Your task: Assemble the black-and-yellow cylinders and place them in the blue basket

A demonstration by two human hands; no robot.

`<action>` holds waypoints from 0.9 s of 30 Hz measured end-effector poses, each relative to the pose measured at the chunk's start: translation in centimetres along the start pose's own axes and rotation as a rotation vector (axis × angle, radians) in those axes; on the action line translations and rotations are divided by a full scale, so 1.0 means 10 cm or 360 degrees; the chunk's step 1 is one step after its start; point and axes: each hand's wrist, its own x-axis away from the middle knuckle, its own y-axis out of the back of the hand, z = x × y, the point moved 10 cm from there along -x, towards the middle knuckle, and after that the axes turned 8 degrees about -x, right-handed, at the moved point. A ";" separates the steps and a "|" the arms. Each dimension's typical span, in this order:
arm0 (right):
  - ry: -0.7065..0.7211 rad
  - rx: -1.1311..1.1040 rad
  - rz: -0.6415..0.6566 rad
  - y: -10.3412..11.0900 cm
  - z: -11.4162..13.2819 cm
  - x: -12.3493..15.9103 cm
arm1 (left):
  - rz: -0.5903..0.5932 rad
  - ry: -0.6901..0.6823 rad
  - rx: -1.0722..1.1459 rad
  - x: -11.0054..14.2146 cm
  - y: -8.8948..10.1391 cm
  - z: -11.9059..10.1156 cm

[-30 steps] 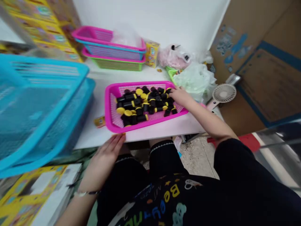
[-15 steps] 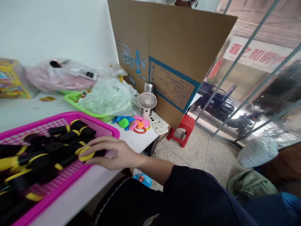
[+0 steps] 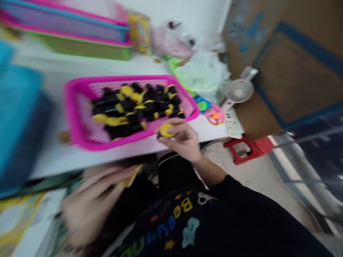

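My right hand (image 3: 184, 141) is closed around a small black piece with a round yellow end (image 3: 166, 130), just off the front edge of a pink basket (image 3: 128, 140). Inside the basket lie many black cylinders with yellow bands or ends (image 3: 150, 109), heaped loosely. Lower down, my left hand (image 3: 92, 201) is smeared by motion below the table edge. Its fingertips pinch a thin yellow piece (image 3: 132, 177), whose kind I cannot make out.
Stacked pink, blue and green baskets (image 3: 88, 48) stand at the back left. A turquoise object (image 3: 20, 117) fills the left side. A green basket with a plastic bag (image 3: 206, 73), a small fan (image 3: 239, 91) and a cardboard panel (image 3: 302, 75) are at the right. A red stool (image 3: 250, 148) sits below.
The view has swung left, showing the whole pink basket. My right hand has drawn back from over the basket with its yellow-ended piece. My left hand has come into view.
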 end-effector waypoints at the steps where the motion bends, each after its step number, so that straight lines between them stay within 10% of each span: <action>1: 0.0025 -0.0034 -0.0044 -0.04 0.05 0.03 | -0.0073 0.0096 0.0035 0.08 0.03 0.04; 6: -0.0159 -0.0070 -0.0171 -0.21 0.00 0.18 | -0.0037 0.0573 0.0322 0.22 -0.24 0.28; 14: -0.0572 -0.0026 -0.0168 -0.34 -0.23 0.38 | 0.0072 0.0313 0.0541 0.32 -0.44 0.24; 27: -0.0375 0.0075 0.0209 -0.52 -0.10 0.41 | -0.0085 0.0324 0.0623 0.42 -0.34 0.34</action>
